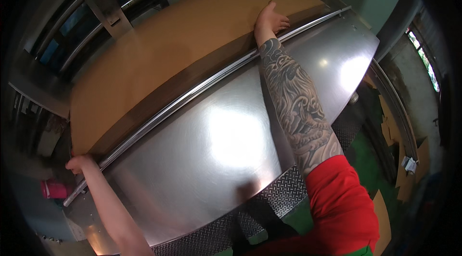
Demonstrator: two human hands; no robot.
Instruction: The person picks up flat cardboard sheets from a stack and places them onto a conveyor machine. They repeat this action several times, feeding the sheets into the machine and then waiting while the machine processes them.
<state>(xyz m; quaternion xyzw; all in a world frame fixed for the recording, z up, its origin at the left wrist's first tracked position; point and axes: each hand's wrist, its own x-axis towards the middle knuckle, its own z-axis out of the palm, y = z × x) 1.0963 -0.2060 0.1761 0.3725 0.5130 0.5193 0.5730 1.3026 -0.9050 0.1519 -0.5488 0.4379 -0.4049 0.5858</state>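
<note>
Cardboard [163, 59], a broad brown stack of sheets, lies flat across the far half of a steel table [226, 140], its near edge running along a metal rail [192, 93] that crosses the table from lower left to upper right. The left hand [79, 163] grips the stack's near left corner, fingers curled around the edge where it meets the rail's end. The right hand [272, 18] rests on top of the stack near its right end, palm down, fingers spread and flat on the sheet, grasping nothing. The right forearm [296, 107], tattooed, stretches across the shiny table; a red sleeve [344, 203] covers the upper arm. Bright glare shows on the steel between the two arms. Checkered tread plate [284, 193] borders the table's near edge. A pink container [54, 189] sits low at the left, beyond the table's corner. Loose cardboard scraps [394, 126] lie on the floor at the right. Machine rollers [91, 20] run behind the stack.
</note>
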